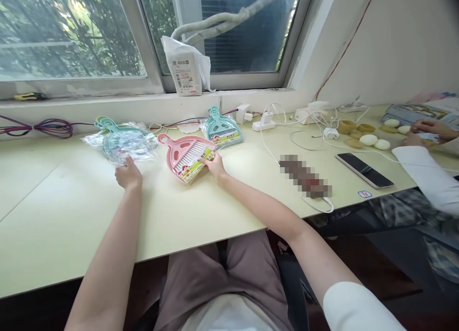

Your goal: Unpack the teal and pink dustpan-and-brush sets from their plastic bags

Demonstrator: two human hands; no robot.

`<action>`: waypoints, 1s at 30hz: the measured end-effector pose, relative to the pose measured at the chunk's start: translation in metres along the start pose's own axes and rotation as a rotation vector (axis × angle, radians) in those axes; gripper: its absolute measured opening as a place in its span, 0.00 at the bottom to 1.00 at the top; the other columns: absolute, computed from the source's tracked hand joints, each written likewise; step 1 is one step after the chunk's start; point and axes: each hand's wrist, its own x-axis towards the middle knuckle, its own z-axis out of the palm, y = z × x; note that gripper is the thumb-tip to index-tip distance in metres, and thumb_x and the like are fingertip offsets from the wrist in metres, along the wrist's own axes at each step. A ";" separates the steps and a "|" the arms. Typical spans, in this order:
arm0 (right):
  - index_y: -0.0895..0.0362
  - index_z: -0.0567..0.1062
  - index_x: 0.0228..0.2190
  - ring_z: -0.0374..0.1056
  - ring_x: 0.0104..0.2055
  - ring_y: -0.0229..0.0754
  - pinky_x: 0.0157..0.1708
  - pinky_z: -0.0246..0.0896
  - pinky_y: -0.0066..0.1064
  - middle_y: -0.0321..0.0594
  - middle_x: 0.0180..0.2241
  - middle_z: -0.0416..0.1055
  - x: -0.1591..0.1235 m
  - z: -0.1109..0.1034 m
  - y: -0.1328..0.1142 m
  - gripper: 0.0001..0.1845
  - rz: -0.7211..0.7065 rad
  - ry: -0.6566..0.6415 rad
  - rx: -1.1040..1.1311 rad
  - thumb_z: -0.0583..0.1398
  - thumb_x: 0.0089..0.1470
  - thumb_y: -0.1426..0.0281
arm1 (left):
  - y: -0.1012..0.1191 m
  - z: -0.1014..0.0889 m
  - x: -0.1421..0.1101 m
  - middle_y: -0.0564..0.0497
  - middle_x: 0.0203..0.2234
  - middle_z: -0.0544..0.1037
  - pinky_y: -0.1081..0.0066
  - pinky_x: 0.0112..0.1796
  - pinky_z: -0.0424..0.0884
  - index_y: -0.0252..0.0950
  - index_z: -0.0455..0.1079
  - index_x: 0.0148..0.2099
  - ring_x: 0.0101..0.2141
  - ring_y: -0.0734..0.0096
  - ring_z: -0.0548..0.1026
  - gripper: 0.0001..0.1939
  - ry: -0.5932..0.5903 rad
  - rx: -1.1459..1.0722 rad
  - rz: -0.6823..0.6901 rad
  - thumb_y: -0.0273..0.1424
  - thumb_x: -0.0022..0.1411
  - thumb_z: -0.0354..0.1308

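Hands [215, 167] on pink dustpan [186, 155], bagged dustpans [120, 142]

Pink dustpan set [186, 155], teal dustpan set [221, 127], pale yellow-green table [179, 211], black phone [364, 170]

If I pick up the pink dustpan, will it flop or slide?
The pink dustpan looks like moulded plastic, so probably stiff and light. Its flat shape should not roll. The right hand touches its edge, where the glossy wrapper may feel slippery.
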 end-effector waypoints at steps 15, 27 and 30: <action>0.55 0.67 0.47 0.74 0.41 0.42 0.42 0.75 0.39 0.40 0.41 0.75 -0.008 0.002 -0.009 0.31 -0.002 -0.005 0.127 0.71 0.42 0.66 | 0.029 0.023 -0.036 0.50 0.21 0.74 0.73 0.24 0.67 0.33 0.65 0.56 0.21 0.70 0.73 0.32 -0.456 -0.397 -0.186 0.52 0.65 0.41; 0.58 0.69 0.36 0.75 0.37 0.44 0.40 0.74 0.40 0.39 0.34 0.77 -0.004 -0.004 -0.020 0.18 0.208 -0.340 -0.104 0.68 0.43 0.77 | 0.028 0.055 -0.071 0.46 0.40 0.78 0.65 0.41 0.73 0.38 0.69 0.49 0.42 0.61 0.76 0.22 -0.277 -0.389 0.008 0.47 0.60 0.56; 0.57 0.71 0.41 0.74 0.41 0.47 0.41 0.72 0.43 0.42 0.38 0.77 -0.002 -0.014 -0.027 0.20 0.128 -0.372 -0.485 0.64 0.44 0.80 | 0.032 0.046 -0.070 0.47 0.40 0.77 0.66 0.45 0.69 0.39 0.68 0.48 0.46 0.61 0.74 0.21 -0.066 -0.279 0.203 0.48 0.62 0.51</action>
